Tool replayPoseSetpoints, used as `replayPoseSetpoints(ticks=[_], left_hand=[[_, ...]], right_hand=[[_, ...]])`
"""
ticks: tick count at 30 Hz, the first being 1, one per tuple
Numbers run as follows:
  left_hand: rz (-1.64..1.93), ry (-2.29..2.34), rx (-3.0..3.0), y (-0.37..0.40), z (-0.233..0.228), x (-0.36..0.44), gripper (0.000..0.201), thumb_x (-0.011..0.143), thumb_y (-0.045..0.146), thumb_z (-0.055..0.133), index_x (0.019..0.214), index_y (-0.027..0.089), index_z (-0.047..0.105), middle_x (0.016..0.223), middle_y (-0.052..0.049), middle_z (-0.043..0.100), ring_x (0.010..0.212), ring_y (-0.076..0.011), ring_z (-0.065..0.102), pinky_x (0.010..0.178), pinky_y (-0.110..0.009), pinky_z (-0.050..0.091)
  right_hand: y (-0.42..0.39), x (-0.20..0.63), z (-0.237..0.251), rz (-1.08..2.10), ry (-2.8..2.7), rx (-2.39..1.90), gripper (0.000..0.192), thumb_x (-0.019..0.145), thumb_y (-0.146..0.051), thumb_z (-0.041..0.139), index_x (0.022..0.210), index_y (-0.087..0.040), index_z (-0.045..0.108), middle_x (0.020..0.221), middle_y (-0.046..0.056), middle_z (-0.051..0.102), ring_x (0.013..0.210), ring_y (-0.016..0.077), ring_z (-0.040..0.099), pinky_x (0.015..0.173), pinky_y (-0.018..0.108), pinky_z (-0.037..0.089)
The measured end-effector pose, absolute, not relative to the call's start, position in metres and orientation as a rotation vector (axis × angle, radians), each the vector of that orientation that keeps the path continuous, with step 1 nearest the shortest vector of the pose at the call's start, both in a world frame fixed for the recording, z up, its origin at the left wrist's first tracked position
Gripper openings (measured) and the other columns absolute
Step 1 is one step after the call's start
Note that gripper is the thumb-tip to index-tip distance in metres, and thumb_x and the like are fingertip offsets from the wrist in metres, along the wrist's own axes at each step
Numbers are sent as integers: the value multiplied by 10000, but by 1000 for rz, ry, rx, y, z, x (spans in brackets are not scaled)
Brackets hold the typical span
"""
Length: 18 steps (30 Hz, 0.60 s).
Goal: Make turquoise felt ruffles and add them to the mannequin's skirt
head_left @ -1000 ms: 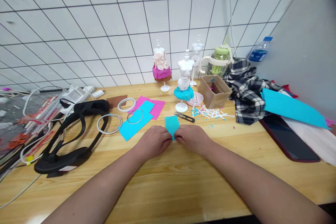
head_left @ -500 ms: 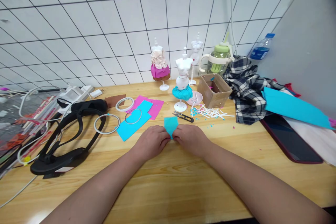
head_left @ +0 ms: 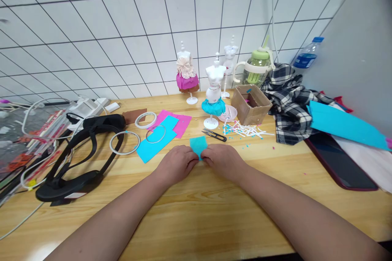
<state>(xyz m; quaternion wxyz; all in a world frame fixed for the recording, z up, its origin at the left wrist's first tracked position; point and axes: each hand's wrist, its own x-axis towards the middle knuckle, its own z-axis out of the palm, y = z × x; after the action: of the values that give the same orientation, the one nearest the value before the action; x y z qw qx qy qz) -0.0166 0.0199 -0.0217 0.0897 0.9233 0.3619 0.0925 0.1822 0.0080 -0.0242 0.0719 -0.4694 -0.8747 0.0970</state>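
Observation:
A small square of turquoise paper or cloth point(head_left: 198, 145) lies low over the table between my hands. My left hand point(head_left: 177, 164) is closed with its fingertips pinching the near left edge. On the other side, my right hand point(head_left: 225, 160) pinches the near right edge; the fingertips of both hands partly hide that edge. Just beyond the square rest black thread snips point(head_left: 214, 135). Behind them stands a small white dress form point(head_left: 213, 89) with a turquoise ruffled skirt point(head_left: 213, 107) around its hips.
Turquoise sheets point(head_left: 156, 145), pink sheets point(head_left: 183, 124) and tape rolls point(head_left: 146, 120) lie left, beside a black headset point(head_left: 82, 163). Paper strips point(head_left: 245, 130), a cardboard box point(head_left: 251, 104) and a phone point(head_left: 339, 163) are right. A dressed form point(head_left: 187, 74) stands behind.
The turquoise square has tilted slightly, its far edge shifting a little left. Both hands keep their pinch on it. The camera view has moved slightly.

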Motion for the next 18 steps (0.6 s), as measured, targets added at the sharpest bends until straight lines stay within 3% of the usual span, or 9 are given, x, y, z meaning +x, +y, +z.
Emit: replayPoseSetpoints(ticks=[8,12,18], left_hand=[[237,1102,2755,20,-24,-17,218,922,251,479,924,227,695,853,-36,682,847,-194,608,772,-333,446],[222,1104,2735,21,-25,-18,237,930,252,466,986,232,695,876,-41,694,858,-195,613,773,-335,450],[324,1083,2746,20,-23,-16,205,903,217,492,923,209,695,935,-64,675,909,-202,601,810,-340,458]], right_hand=[[7,183,-24,277,-2610,-1394,198,933,-240,477,889,-225,669,916,25,645,841,158,578,630,259,331],[8,183,-26,230,-2635,-1371,195,936,-245,476,875,-227,660,877,17,642,832,165,574,628,271,326],[8,182,-25,247,-2650,-1417,186,943,-227,453,926,-217,637,878,23,651,838,169,588,631,276,336]])
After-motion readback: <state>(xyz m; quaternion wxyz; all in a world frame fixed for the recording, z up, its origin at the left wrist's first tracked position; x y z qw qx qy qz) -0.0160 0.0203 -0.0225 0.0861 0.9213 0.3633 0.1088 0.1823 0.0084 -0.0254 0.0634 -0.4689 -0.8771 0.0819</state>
